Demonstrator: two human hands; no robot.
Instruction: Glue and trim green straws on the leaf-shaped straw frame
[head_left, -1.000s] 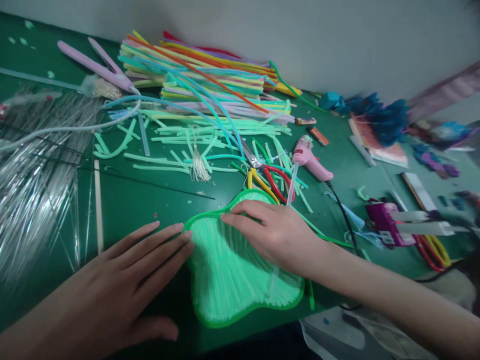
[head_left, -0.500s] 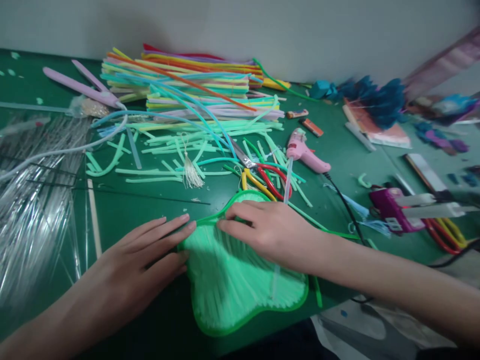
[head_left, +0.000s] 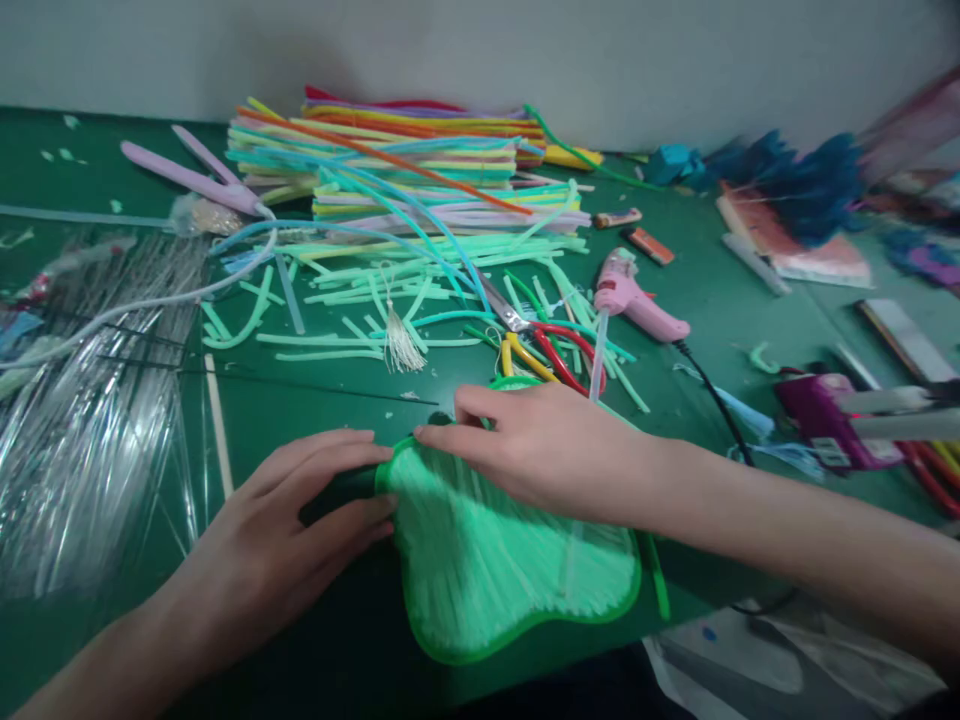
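A flat green fan-shaped piece (head_left: 495, 570) with a darker green rim lies near the table's front edge. My right hand (head_left: 540, 450) rests palm down on its upper part, fingers stretched toward the left rim. My left hand (head_left: 292, 530) lies on the table at the piece's left edge. Its fingers are curved, and their tips touch the rim. Neither hand holds anything.
Behind the piece lie red and yellow-handled scissors (head_left: 536, 350), a pink glue gun (head_left: 637, 300) with a black cord, loose pale green strips (head_left: 390, 290) and a stack of coloured strips (head_left: 420, 160). Clear thin rods (head_left: 82, 430) cover the left. A purple tool (head_left: 825, 420) sits at the right.
My left hand's fingers have curled in from flat and drawn up to the piece's left rim. My right hand has slid a little further left across the piece.
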